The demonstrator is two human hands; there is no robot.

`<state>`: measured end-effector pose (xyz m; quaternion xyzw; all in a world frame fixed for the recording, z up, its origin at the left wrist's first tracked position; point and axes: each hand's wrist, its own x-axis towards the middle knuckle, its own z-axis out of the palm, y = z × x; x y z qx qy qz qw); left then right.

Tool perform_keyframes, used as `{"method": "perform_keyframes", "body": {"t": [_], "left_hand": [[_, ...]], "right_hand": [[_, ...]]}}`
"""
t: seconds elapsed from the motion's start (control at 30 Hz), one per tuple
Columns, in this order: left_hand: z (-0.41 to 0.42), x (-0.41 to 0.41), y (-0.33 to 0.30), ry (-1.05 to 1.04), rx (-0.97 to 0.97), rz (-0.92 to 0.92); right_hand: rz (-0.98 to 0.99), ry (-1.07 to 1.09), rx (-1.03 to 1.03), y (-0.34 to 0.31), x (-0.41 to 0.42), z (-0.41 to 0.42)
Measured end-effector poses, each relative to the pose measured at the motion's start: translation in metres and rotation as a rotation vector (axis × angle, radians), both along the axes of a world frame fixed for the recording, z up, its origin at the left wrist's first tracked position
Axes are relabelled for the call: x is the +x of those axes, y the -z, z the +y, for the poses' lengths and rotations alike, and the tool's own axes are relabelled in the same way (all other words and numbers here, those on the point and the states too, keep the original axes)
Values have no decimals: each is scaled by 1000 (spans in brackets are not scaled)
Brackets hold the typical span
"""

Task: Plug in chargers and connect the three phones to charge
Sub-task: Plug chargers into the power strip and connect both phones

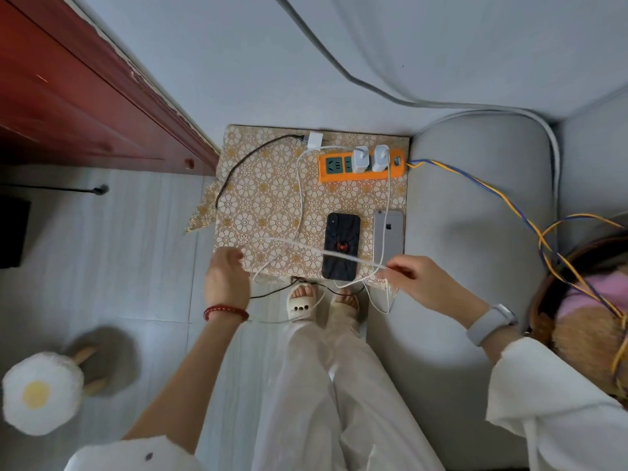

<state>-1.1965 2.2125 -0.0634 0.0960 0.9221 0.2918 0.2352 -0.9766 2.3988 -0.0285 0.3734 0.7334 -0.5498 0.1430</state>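
An orange power strip (329, 171) lies at the back right of the small patterned table (268, 202), with two white chargers (359, 159) plugged in side by side. A third white charger (314, 140) lies loose behind it with a black cable (238, 164). A black phone with a red spider (341, 246) and a silver phone (388, 236) lie face down near the front edge. A white cable (306, 248) stretches taut between my hands. My left hand (226, 277) holds one end at the front left; my right hand (413, 280) pinches the other end over the silver phone.
A grey sofa arm (475, 215) borders the table on the right. A blue and yellow cord (492, 188) runs off the power strip over it. A red wooden door (68, 96) is at the left. An egg-shaped stool (40, 392) stands on the floor at lower left.
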Motion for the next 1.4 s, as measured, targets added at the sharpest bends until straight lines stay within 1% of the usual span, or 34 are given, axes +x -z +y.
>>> {"method": "perform_keyframes", "body": {"t": [0.03, 0.07, 0.1, 0.2, 0.23, 0.3, 0.33, 0.37, 0.4, 0.47, 0.5, 0.53, 0.57, 0.6, 0.63, 0.67, 0.7, 0.73, 0.77, 0.8, 0.83, 0.87, 0.9, 0.97, 1.0, 1.1, 1.13, 1.2, 1.27, 1.4], "left_hand": [[-4, -6, 3, -87, -29, -14], [-7, -10, 5, -81, -43, -11], [-8, -11, 5, 10, -54, 0], [3, 8, 0, 518, 0, 94], [12, 20, -3, 673, 17, 87], [26, 41, -7, 878, 61, -40], [31, 49, -9, 904, 110, -128], [35, 55, -11, 882, 162, -196], [36, 57, -12, 837, 196, -196], [33, 57, -13, 758, 230, -40], [30, 58, -14, 736, 251, 25], [27, 58, -15, 732, 275, 70], [23, 59, -16, 750, 294, 101], [20, 60, -16, 782, 303, 126], [17, 62, -17, 827, 307, 148], [15, 64, -17, 883, 306, 175], [13, 65, -16, 938, 300, 208], [11, 64, -14, 983, 283, 230], [8, 64, -11, 1014, 252, 234], [6, 63, -7, 1029, 197, 203], [3, 62, -2, 1022, 123, 141], [1, 61, 4, 1013, 30, 53], [-2, 60, 12, 1007, -45, -30], [-3, 62, 25, 943, -90, -164], [0, 63, 32, 836, -55, -239], [19, 64, 55, 388, 34, -445], [27, 62, 62, 292, 35, -476], [42, 60, 79, 205, 26, -515], [55, 63, 95, 201, 6, -545], [78, 74, 114, 181, 2, -593]], "right_hand": [[-16, 32, 13, 2, 4, 3], [-14, 68, 25, 3, 7, 5], [-2, 90, 33, 2, 8, 6], [53, 24, 29, -1, -1, 0], [76, -10, 29, -3, -7, -5], [120, -49, 41, -4, -19, -14], [141, -54, 54, -5, -24, -17], [159, -52, 76, -5, -27, -19], [171, -40, 123, -4, -28, -19], [164, 57, 316, 3, -23, -17], [119, 161, 392, 7, -19, -16], [21, 293, 395, 11, -16, -12], [-89, 446, 270, 14, -13, -10], [-169, 604, 5, 14, -14, -10], [-185, 725, -341, 15, -16, -13], [-127, 829, -669, 14, -17, -15], [-36, 905, -888, 13, -20, -16], [62, 983, -1012, 13, -23, -14], [143, 1051, -1047, 13, -27, -12], [194, 1112, -1028, 14, -33, -9], [213, 1142, -942, 17, -39, -7], [192, 1122, -804, 21, -44, -6], [135, 1047, -647, 26, -49, -6], [16, 848, -420, 40, -56, -13], [-26, 775, -364, 49, -59, -19], [-166, 609, -194, 82, -62, -37], [-202, 574, -143, 92, -62, -42], [-228, 566, -102, 112, -60, -49], [-223, 564, -84, 127, -58, -55], [-181, 565, 1, 138, -58, -61]]}}
